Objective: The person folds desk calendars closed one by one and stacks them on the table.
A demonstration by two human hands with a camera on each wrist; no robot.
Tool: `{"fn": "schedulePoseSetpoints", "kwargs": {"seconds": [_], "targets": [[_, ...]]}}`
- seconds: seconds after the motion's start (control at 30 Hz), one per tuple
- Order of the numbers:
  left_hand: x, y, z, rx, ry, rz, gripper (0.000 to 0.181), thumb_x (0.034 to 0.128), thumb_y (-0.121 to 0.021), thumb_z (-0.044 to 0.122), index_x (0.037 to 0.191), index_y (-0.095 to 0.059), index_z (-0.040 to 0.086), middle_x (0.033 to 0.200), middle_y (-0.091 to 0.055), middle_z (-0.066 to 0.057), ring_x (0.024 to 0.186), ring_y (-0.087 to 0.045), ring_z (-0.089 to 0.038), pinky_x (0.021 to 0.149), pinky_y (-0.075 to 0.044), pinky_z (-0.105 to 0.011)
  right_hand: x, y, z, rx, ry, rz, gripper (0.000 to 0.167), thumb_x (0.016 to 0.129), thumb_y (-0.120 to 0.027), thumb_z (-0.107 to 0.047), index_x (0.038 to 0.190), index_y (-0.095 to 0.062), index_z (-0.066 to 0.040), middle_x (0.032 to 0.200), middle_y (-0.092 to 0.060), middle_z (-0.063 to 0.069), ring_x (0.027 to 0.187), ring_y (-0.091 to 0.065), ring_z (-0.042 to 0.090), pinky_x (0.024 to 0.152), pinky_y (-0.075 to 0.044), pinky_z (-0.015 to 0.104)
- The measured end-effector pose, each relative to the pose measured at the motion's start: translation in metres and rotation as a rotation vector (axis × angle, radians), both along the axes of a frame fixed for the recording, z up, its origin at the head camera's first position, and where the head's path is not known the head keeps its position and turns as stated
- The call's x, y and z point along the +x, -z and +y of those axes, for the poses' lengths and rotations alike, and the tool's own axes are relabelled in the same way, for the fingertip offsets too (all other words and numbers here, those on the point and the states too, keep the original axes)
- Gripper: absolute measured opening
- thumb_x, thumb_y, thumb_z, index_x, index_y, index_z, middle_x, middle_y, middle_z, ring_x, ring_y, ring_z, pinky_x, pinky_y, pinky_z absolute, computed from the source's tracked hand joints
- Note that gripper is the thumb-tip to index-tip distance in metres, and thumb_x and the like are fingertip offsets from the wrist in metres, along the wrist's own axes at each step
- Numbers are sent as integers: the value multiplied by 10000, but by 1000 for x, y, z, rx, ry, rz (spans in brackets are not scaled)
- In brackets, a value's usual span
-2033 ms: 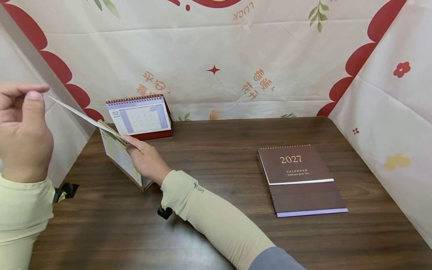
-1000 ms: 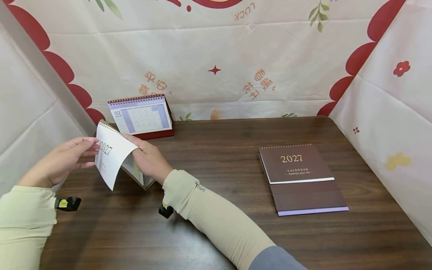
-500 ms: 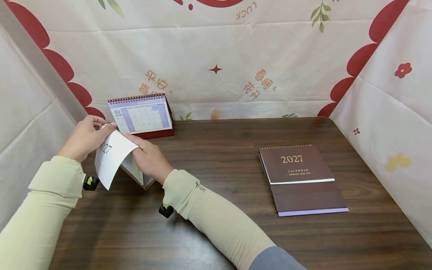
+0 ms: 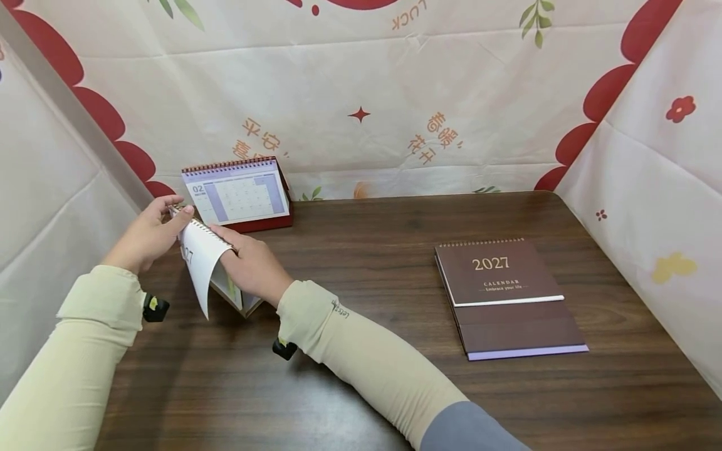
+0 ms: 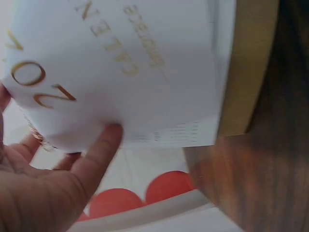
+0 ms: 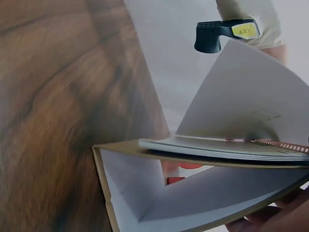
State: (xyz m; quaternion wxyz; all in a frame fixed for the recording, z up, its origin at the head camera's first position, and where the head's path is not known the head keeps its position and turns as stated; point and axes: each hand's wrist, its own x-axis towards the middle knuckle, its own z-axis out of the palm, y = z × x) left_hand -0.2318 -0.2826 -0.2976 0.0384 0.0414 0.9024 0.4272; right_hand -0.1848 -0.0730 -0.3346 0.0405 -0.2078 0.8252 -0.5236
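Observation:
A desk calendar [image 4: 198, 254] with a white cover marked 2027 stands at the table's left side, its cover bowed away from the pages below. My left hand [image 4: 148, 235] pinches its far top end by the coil, thumb on the cover and other fingers behind. At the near top end, my right hand [image 4: 256, 266] grips the calendar under the curling cover. In the left wrist view, the gold-lettered cover [image 5: 145, 96] lies under the thumb. The right wrist view looks into the hollow folded stand [image 6: 116, 179], with the lifted cover [image 6: 241, 96] above the page stack.
Behind stands a red-based desk calendar [image 4: 239, 194] showing month 02, close to the left hand. A brown 2027 calendar [image 4: 502, 275] lies flat on the right of the wooden table [image 4: 361, 263]. A printed cloth [image 4: 361, 75] hangs behind and at the sides.
The raised cover has come down over the calendar's front, showing 2027. My left hand has moved from the far left to the coil. The right hand keeps its grip.

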Motion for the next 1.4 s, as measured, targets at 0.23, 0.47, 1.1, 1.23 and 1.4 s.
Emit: {"fn": "schedulePoseSetpoints", "kwargs": {"seconds": [0.23, 0.47, 1.1, 1.23, 1.4], "targets": [[-3, 10, -4, 113, -7, 27, 706, 1037, -424, 449, 1516, -188, -13, 1387, -304, -285, 1033, -465, -160, 706, -524, -200, -2, -1, 10, 39, -82, 35, 519, 1015, -502, -245, 1524, -406, -282, 1356, -580, -78, 902, -570, 32, 746, -463, 178], [-4, 18, -5, 204, -33, 44, 535, 1034, -442, 430, 1440, -287, 119, 1266, -329, -96, 1019, -439, -80, 735, -534, -226, 3, -7, 8, 32, -85, 161, 484, 1010, -528, -244, 1489, -472, -196, 1378, -552, -89, 1080, -540, -11, 893, -436, 161], [-4, 22, -7, 221, -51, 39, 441, 1026, -464, 440, 1401, -332, 249, 1209, -331, -43, 1051, -411, -91, 740, -516, -214, 8, 21, 4, 136, 23, 261, 449, 1044, -523, -252, 1473, -453, -139, 1258, -658, 8, 917, -638, 7, 743, -489, 142], [-4, 23, -7, 228, -51, 39, 414, 1029, -465, 430, 1385, -342, 260, 1201, -330, -43, 1041, -414, -79, 736, -519, -218, 9, 27, 4, 148, 21, 268, 434, 1037, -533, -222, 1448, -441, -119, 1258, -657, 39, 916, -645, 23, 734, -491, 149], [-3, 24, -6, 242, -55, 41, 385, 1027, -470, 431, 1364, -354, 288, 1198, -328, -33, 1040, -414, -75, 739, -520, -224, 10, 29, 4, 139, 18, 271, 447, 1029, -542, -202, 1450, -425, -103, 1265, -652, 58, 930, -645, 32, 744, -490, 151]]}}
